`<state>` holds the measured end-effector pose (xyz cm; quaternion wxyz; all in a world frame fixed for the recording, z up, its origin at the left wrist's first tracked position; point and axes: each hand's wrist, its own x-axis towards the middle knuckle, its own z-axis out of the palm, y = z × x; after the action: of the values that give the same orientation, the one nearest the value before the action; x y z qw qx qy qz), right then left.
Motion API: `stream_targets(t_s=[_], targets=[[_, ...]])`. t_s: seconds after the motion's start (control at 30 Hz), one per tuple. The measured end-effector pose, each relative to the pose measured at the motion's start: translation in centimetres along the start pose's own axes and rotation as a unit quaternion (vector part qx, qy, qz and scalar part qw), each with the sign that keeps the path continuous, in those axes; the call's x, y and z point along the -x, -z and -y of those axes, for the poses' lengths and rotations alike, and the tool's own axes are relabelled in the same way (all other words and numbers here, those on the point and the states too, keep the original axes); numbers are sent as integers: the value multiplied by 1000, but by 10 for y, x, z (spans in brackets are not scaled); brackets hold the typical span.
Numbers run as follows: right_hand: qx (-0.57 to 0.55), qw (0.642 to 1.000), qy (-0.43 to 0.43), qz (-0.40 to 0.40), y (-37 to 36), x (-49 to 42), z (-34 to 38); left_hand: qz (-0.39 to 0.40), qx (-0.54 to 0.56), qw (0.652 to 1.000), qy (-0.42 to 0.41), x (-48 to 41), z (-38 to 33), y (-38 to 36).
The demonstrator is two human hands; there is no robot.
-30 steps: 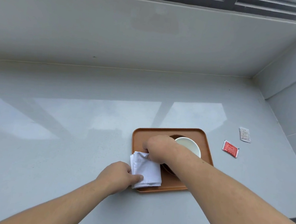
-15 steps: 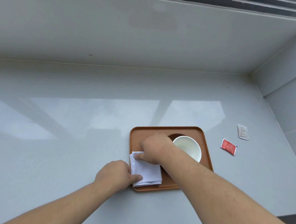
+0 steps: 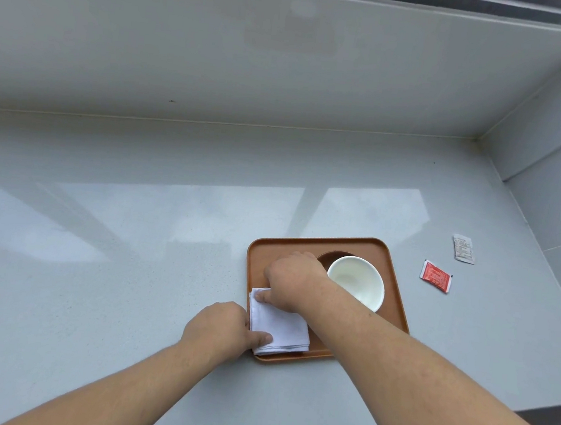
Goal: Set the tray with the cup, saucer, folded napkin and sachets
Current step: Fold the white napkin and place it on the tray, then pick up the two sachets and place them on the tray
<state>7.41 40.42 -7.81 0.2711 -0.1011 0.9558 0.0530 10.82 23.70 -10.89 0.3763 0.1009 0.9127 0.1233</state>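
Pale grey worktop (image 3: 131, 249), bare from the left edge to centre. Left hand (image 3: 223, 330) pinches the folded white napkin (image 3: 278, 328) at the brown tray's (image 3: 397, 302) 7 o'clock corner; right hand (image 3: 295, 279) presses its far edge. White cup (image 3: 356, 281) on dark saucer (image 3: 328, 258). Red sachet (image 3: 435, 276) and white sachet (image 3: 463, 248) at 3 o'clock, off the tray.

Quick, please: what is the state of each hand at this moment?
Left hand: closed, thumb pressing on the near corner of the napkin.
Right hand: closed, fingertips on the far corner of the napkin, on the tray.
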Motion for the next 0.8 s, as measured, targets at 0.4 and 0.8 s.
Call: stream_targets(t_s=[0.4,0.8], targets=[[-11,999,5,-38,9,9,1,2,-21,999,-39,0,1,18],[-136,929,-176,-297,29,91,-91,-142,-21,963,-229,-25,-92,106]])
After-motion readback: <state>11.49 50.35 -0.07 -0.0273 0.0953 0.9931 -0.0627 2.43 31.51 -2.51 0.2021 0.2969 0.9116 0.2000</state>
